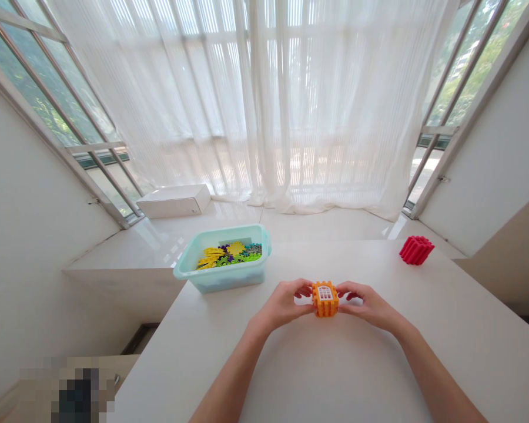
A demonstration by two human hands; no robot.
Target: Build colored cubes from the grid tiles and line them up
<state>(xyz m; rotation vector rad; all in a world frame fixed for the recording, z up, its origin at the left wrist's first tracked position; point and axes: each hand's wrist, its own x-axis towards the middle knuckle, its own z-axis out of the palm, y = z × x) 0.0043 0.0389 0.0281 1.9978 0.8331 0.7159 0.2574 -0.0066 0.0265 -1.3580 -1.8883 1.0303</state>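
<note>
An orange toy block cube [325, 301] with notched edges is held between my two hands near the middle of the white table. Its top face carries a white window-shaped piece [325, 292]. My left hand [291, 298] grips the cube's left side with thumb and fingers. On the opposite side, my right hand [362, 302] pinches it the same way. The cube's underside and the faces beneath my fingertips are hidden.
A light-green plastic bin [229, 281] holds yellow, green, purple and grey notched pieces at the table's left. Toward the back right sits a red block shape [417, 250]. A white box [174, 201] lies on the ledge by the curtain [264, 117].
</note>
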